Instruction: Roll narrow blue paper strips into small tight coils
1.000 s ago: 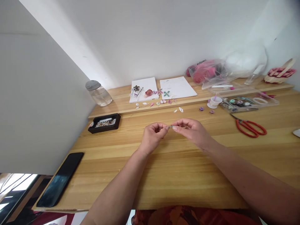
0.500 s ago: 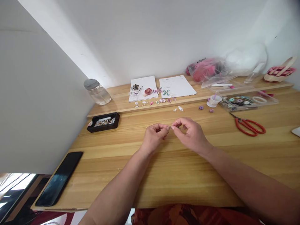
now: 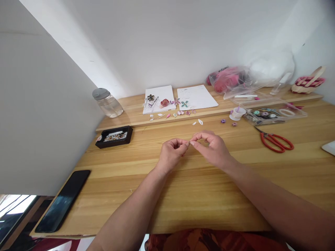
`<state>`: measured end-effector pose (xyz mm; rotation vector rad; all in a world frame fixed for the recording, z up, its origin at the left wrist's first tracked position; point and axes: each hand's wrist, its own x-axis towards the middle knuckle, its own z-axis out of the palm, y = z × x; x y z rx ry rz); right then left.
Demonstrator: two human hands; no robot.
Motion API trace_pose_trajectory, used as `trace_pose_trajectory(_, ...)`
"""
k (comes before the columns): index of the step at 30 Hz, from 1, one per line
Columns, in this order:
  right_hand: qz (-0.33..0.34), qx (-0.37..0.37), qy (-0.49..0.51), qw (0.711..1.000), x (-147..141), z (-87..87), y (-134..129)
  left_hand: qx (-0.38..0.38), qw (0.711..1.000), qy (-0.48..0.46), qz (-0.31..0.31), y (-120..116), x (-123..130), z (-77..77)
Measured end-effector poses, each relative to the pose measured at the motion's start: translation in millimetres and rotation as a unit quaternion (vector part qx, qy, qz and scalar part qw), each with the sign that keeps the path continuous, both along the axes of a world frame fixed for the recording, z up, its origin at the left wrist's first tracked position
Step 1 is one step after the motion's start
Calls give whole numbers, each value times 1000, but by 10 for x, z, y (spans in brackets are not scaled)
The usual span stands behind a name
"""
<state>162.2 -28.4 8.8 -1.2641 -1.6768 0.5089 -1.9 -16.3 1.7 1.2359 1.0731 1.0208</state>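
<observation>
At the left lies a phone (image 3: 62, 201), with a bottle (image 3: 107, 103) and a black tray (image 3: 115, 143) of beads beyond it. Petals (image 3: 168, 115) lie in a row along the raised ledge, in front of two paper sheets.

The left hand (image 3: 171, 153) pinches with thumb and forefinger over the middle of the table (image 3: 146, 157), its other fingers curled in. At its tips is a thin sliver (image 3: 189, 143), between the two hands. The right hand (image 3: 213, 148) pinches the sliver's other side, thumb and forefinger tips almost meeting the left's. The step in hand looks like fine shaping or joining of the sliver; the next move seems to call for a steady left hold and small, light turns from the right.

Farther right come a spool (image 3: 237, 113), scissors (image 3: 273, 141) with red handles, and a clear box (image 3: 298, 114) of small parts.

The fingertips hide most of the sliver, so its shape and material cannot be told. The parts in the box blur together, and a pale thing (image 3: 329, 147) is cut off by the right edge.
</observation>
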Motion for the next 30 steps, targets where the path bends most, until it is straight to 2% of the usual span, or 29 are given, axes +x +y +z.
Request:
trace_pose_trajectory(5,-42,112,-29,992,-80,-41,-28,-31,998,-47,12,-29,45,10)
trace_pose_trajectory(7,-29,113,-19,993,-79,-44,-28,-41,997,-68,17,-31,46,15)
trace_pose_trajectory(11,-4,20,81,996,-13,-47,15,-51,995,-81,23,-7,19,27)
trace_pose_trajectory(14,6,-28,193,981,36,-44,62,-58,994,-88,35,18,0,32)
trace_pose_trajectory(17,32,-84,255,963,46,-26,76,-61,992,-103,39,35,-8,22)
trace_pose_trajectory(22,84,-120,279,949,16,0,32,-57,991,-120,36,45,-18,-8)
trace_pose_trajectory(25,90,-136,278,947,-15,-12,14,-55,990,-123,29,48,-27,-18)
trace_pose_trajectory(30,80,-215,224,947,-69,-62,1,-49,989,-134,44,64,-41,-32)
